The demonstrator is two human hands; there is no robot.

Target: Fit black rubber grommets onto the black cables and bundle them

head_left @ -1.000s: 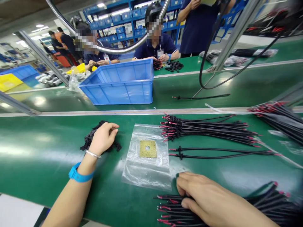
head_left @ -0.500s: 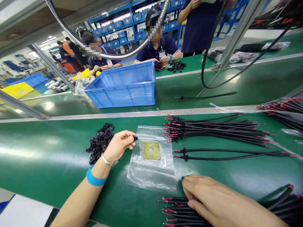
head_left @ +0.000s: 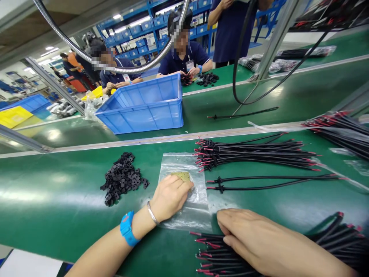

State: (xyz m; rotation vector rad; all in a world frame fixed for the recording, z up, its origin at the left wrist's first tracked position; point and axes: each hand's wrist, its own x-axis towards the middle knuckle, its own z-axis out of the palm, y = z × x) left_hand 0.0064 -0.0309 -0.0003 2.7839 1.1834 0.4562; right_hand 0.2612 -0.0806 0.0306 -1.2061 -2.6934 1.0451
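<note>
My left hand [head_left: 172, 195] is closed over the yellow sponge pad [head_left: 182, 176], its fingertips at the pad's right side. The small black plastic part it pinched a moment ago is hidden by the fingers. Under the pad lies a clear plastic bag [head_left: 196, 217]. My right hand [head_left: 245, 234], fingers curled with thumb against them, rests over a near bundle of black cables [head_left: 213, 256] with red wire ends. Whatever its fingers hold, if anything, is out of sight. Left of the bag is a pile of small black plastic parts [head_left: 122, 179].
Two black cables [head_left: 259, 188] with black parts near their left ends lie right of the bag. Behind them is a larger cable bundle [head_left: 259, 154]. A blue bin [head_left: 144, 115] stands past the metal rail. Co-workers sit across the bench; a metal hose [head_left: 138, 70] hangs overhead.
My left hand has moved right, from the bag's left edge onto the sponge pad, taking the small black part out of sight. My right hand stays over the near cables. The view has shifted slightly.
</note>
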